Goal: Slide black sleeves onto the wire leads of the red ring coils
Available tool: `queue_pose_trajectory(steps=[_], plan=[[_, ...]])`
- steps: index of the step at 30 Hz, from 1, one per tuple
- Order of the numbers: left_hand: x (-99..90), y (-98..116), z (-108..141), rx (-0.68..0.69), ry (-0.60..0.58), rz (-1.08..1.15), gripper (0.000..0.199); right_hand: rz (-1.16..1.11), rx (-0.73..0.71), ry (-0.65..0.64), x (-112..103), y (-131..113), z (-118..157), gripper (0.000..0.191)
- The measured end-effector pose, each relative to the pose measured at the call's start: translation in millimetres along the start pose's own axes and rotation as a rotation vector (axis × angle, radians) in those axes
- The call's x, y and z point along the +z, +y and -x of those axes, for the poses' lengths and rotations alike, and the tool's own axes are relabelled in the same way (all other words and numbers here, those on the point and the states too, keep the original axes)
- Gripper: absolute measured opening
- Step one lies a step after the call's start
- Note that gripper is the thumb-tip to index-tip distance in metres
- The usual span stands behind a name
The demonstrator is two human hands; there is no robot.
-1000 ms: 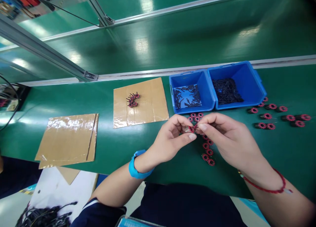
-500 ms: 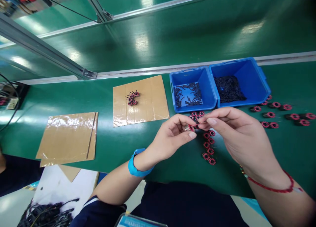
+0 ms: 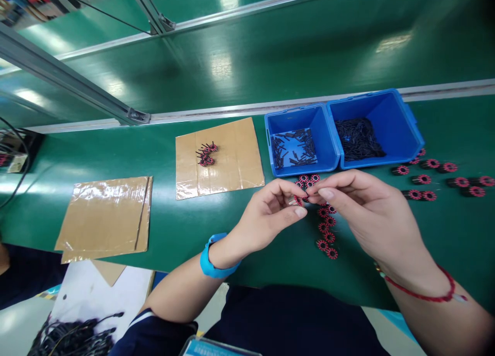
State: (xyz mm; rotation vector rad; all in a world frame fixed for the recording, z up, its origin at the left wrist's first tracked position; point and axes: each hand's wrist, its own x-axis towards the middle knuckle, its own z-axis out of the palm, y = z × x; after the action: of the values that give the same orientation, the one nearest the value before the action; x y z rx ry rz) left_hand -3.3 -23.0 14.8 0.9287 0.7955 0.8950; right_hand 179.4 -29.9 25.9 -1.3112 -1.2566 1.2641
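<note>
My left hand [image 3: 266, 216] is closed around a small motor stator [image 3: 297, 201] with red slotted edges, mostly covered by the fingers. Close against it, my right hand [image 3: 359, 206] pinches with thumb and forefinger. A thin dark bit shows at those fingertips, too small to make out. Below and behind the hands, several red-and-black stators [image 3: 328, 237] stand on the green table in a cluster. Past the hands are two blue bins: the left bin [image 3: 334, 157] holds short black tubes [image 3: 307, 144], the right bin [image 3: 406, 134] a pile of longer black tubes or sleeves [image 3: 359, 139].
More stators [image 3: 421, 179] stand at the right. A cardboard sheet [image 3: 232, 170] bears several stators with black tubes sticking up [image 3: 207, 154]. Stacked cardboard [image 3: 104, 214] lies farther left. Black cables [image 3: 77, 335] lie below at lower left, near another person's sleeve [image 3: 29, 273].
My right hand has shifted slightly left, its fingertips closer to the stator in my left hand. The left hand has barely moved.
</note>
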Motion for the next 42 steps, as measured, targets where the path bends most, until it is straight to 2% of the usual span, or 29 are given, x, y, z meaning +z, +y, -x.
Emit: queue_pose_trajectory(steps=[11, 16, 20, 24, 28, 33, 35, 39, 42], plan=[[-0.3, 0, 0, 0.038, 0.018, -0.022, 0.017, 0.191, -0.054, -0.014, 1, 4, 1, 0.010], [-0.1, 1, -1, 0.047, 0.036, 0.006, 0.017, 0.124, -0.060, -0.009, 1, 9, 2, 0.013], [0.0, 0, 0, 0.031, 0.044, -0.015, 0.018, 0.117, -0.072, -0.044, 4, 9, 3, 0.008], [0.4, -2, 2, 0.017, 0.055, -0.023, 0.018, 0.235, -0.145, -0.014, 8, 6, 4, 0.002], [0.9, -4, 3, 0.022, 0.067, -0.017, 0.019, 0.387, -0.271, 0.048, 11, 1, 5, 0.010], [2.1, -5, 2, 0.023, 0.074, -0.008, 0.019, 0.450, -0.300, 0.063, 13, 1, 6, 0.011], [3.3, -7, 3, 0.014, 0.083, 0.014, 0.020, 0.544, -0.413, 0.097, 14, 4, 5, 0.012], [6.4, -11, 4, -0.017, 0.121, 0.099, 0.021, 0.925, -0.737, 0.143, 15, 10, 5, 0.013], [8.2, -12, 4, -0.051, 0.141, 0.182, 0.020, 1.086, -0.843, 0.127, 15, 11, 5, 0.017]])
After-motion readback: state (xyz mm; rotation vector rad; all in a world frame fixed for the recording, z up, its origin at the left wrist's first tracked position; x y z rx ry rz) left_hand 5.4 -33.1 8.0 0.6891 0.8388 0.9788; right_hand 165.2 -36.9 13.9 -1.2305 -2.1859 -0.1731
